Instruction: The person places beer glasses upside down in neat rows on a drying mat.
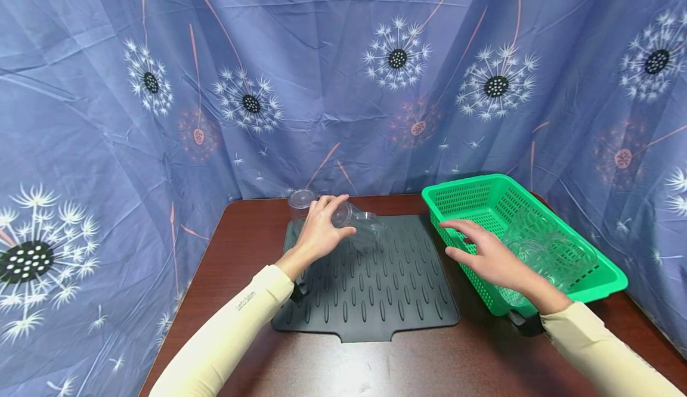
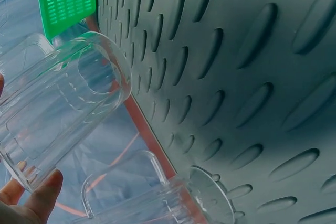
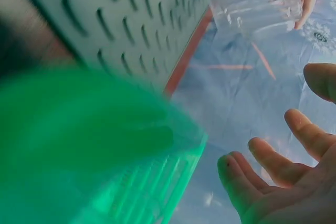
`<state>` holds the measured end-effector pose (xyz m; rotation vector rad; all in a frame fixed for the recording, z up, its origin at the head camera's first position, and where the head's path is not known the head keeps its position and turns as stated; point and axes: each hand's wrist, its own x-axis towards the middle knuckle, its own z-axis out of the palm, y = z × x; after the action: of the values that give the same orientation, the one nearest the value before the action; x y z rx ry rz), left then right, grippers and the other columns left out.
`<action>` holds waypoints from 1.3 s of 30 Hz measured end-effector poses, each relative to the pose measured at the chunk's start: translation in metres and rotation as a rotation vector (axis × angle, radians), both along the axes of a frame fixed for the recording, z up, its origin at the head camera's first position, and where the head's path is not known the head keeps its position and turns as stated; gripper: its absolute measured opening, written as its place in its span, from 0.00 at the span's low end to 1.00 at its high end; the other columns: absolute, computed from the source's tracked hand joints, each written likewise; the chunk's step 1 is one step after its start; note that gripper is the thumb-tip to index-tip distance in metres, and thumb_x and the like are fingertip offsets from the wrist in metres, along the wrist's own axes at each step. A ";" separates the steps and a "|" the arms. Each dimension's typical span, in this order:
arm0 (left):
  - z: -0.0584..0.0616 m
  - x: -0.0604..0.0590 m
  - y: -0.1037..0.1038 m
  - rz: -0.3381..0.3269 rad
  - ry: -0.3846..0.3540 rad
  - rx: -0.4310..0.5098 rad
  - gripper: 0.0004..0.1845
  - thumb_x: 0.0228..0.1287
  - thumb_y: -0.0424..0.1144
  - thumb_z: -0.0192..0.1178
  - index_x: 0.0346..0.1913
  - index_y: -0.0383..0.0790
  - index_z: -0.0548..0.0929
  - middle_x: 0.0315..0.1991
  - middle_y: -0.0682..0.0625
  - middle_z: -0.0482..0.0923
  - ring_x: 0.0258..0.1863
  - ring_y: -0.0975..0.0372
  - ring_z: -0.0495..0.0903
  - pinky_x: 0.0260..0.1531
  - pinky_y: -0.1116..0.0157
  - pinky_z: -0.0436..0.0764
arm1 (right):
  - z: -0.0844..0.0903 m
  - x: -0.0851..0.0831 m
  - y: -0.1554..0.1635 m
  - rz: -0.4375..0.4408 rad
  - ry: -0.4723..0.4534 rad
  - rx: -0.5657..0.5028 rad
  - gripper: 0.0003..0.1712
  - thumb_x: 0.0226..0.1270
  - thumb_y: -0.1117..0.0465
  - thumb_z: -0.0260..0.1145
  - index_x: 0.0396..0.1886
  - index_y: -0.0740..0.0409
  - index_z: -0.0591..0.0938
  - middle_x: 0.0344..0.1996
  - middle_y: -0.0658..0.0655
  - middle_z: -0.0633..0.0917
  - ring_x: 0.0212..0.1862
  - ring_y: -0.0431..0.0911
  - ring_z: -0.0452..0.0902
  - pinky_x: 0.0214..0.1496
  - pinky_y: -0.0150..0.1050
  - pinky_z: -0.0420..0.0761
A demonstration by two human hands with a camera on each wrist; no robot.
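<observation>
My left hand (image 1: 324, 227) pinches a clear mug (image 1: 366, 224) by its base end, between thumb and fingers. The mug hangs tilted above the dark drying mat (image 1: 376, 292). In the left wrist view the same mug (image 2: 63, 98) shows its rim towards the mat and its handle on the far side. A second clear mug (image 1: 302, 200) stands upside down at the mat's back left corner, partly behind my left hand. Over the near left rim of the green basket (image 1: 466, 183) is my right hand (image 1: 494, 259), fingers spread and holding nothing.
Several clear glass-like mugs (image 1: 553, 257) lie jumbled in the basket's front and right part. Brown table (image 1: 225, 301) surrounds the mat, which has raised oval ridges and a front spout. A blue curtain (image 1: 333, 87) with dandelion prints hangs behind and at the sides.
</observation>
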<state>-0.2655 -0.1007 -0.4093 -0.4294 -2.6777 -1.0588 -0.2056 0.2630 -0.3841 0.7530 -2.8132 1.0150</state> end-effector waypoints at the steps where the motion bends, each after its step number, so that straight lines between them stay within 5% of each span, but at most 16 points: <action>1: 0.000 -0.001 0.001 -0.001 0.001 -0.007 0.41 0.55 0.47 0.76 0.73 0.61 0.71 0.64 0.53 0.71 0.62 0.54 0.66 0.58 0.49 0.74 | 0.000 0.001 0.004 -0.008 0.028 0.019 0.29 0.74 0.53 0.65 0.71 0.51 0.72 0.68 0.58 0.73 0.67 0.59 0.70 0.61 0.61 0.74; 16: 0.006 -0.016 0.009 0.002 0.006 -0.059 0.41 0.56 0.50 0.75 0.73 0.59 0.70 0.66 0.53 0.69 0.62 0.54 0.64 0.55 0.51 0.76 | 0.000 0.015 0.047 -0.097 0.214 0.201 0.31 0.66 0.53 0.72 0.68 0.50 0.75 0.66 0.63 0.73 0.66 0.66 0.63 0.55 0.67 0.68; 27: 0.009 -0.021 0.012 0.013 0.015 -0.067 0.41 0.55 0.48 0.76 0.73 0.59 0.70 0.66 0.51 0.68 0.62 0.53 0.64 0.56 0.51 0.75 | -0.010 0.015 0.072 -0.168 0.239 0.334 0.35 0.63 0.47 0.73 0.68 0.51 0.76 0.68 0.66 0.72 0.66 0.67 0.64 0.54 0.70 0.69; 39: 0.011 -0.027 0.014 0.013 -0.018 -0.088 0.41 0.56 0.48 0.75 0.73 0.60 0.70 0.68 0.51 0.67 0.65 0.52 0.63 0.57 0.49 0.75 | -0.020 0.013 0.085 -0.142 0.232 0.420 0.36 0.63 0.45 0.73 0.67 0.55 0.76 0.65 0.69 0.74 0.63 0.69 0.66 0.54 0.70 0.67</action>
<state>-0.2930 -0.0868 -0.3984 -0.4206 -2.7471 -0.9480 -0.1923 0.3477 -0.4043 0.6377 -2.8462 0.2928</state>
